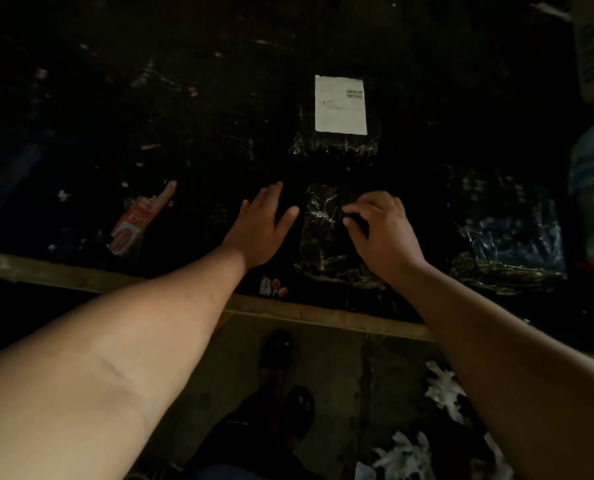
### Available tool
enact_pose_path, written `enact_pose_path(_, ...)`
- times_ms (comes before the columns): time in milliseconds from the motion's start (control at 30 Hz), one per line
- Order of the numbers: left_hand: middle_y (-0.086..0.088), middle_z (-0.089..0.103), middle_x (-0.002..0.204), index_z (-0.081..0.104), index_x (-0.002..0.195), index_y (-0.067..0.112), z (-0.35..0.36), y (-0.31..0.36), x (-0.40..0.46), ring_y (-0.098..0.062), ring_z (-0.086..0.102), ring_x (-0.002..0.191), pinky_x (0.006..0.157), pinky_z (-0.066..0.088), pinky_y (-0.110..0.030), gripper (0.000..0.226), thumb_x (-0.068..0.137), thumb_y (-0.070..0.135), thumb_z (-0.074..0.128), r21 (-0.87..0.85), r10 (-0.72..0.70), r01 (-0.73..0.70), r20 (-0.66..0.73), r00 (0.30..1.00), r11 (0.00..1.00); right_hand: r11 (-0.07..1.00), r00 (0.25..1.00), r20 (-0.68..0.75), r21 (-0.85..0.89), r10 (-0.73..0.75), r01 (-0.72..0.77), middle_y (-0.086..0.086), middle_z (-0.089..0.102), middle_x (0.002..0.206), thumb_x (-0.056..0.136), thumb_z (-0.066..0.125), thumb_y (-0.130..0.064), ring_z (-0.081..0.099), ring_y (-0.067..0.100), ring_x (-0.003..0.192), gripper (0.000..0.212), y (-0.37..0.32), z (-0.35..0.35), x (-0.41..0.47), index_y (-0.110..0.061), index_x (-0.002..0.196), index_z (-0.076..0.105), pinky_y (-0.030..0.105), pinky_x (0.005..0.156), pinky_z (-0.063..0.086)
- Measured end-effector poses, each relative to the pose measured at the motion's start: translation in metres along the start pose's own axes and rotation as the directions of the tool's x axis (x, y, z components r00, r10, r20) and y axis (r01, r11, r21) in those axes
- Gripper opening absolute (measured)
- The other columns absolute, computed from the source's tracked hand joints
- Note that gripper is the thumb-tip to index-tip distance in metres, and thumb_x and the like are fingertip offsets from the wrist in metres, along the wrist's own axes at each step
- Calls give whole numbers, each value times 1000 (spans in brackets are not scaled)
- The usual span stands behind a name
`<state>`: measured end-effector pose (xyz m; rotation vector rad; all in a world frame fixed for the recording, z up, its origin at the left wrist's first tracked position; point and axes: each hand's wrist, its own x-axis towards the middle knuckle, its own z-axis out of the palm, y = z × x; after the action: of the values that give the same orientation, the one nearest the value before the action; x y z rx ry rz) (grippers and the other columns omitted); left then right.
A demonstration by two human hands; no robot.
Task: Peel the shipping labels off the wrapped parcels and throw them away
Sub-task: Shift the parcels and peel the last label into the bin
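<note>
A dark parcel in shiny clear wrap (323,237) lies near the table's front edge, with no label showing on it. My left hand (259,226) rests flat beside its left side, fingers spread. My right hand (382,230) hovers over its right side with fingers curled and apart, holding nothing. Farther back lies a second wrapped parcel (333,147) with a white shipping label (340,105) stuck on top. A third, larger wrapped parcel (506,230) sits to the right.
The dark table (202,109) has a wooden front edge (323,315). A red printed packet (136,223) lies at the left. Crumpled white paper scraps (440,389) litter the floor at lower right. My feet in dark sandals (281,375) stand below.
</note>
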<state>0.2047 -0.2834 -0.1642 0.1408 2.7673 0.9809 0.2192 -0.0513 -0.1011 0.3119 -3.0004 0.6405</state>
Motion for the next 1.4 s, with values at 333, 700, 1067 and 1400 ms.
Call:
enact_pose_path(333, 19, -30, 161, -12, 159, 27, 14, 17, -8, -8, -11, 153, 125, 13, -40, 104, 90, 69, 52, -143, 229, -200, 232, 945, 969, 983, 969, 227, -128, -97, 128, -3, 59, 118, 88, 63, -37, 50, 19, 112, 29, -3, 5, 32, -23, 112, 72, 24, 91, 39)
enact_pose_path(700, 15, -31, 162, -15, 158, 27, 11, 16, -6, -13, -4, 154, 124, 19, -38, 110, 88, 66, 59, -191, 235, -188, 269, 934, 964, 985, 959, 282, -164, 2, 46, 2, 56, 107, 86, 63, -42, 49, 21, 108, 25, -17, 13, 46, -19, 92, 71, 27, 85, 41)
enact_pose_path(1067, 16, -31, 162, -14, 159, 25, 9, 17, -6, -15, 1, 154, 122, 23, -39, 110, 88, 68, 58, -157, 237, -200, 267, 934, 967, 992, 947, 308, -114, 90, -58, 5, 54, 102, 90, 58, -41, 49, 22, 105, 25, -27, 12, 53, -20, 77, 61, 29, 81, 40)
enact_pose_path(1400, 14, -29, 163, -14, 159, 24, 11, 18, -6, -14, -2, 154, 120, 12, -29, 108, 89, 64, 59, -151, 229, -195, 254, 940, 969, 992, 935, 347, -125, 76, -34, -1, 50, 97, 83, 63, -47, 48, 18, 101, 26, -23, 13, 55, -22, 76, 61, 27, 81, 41)
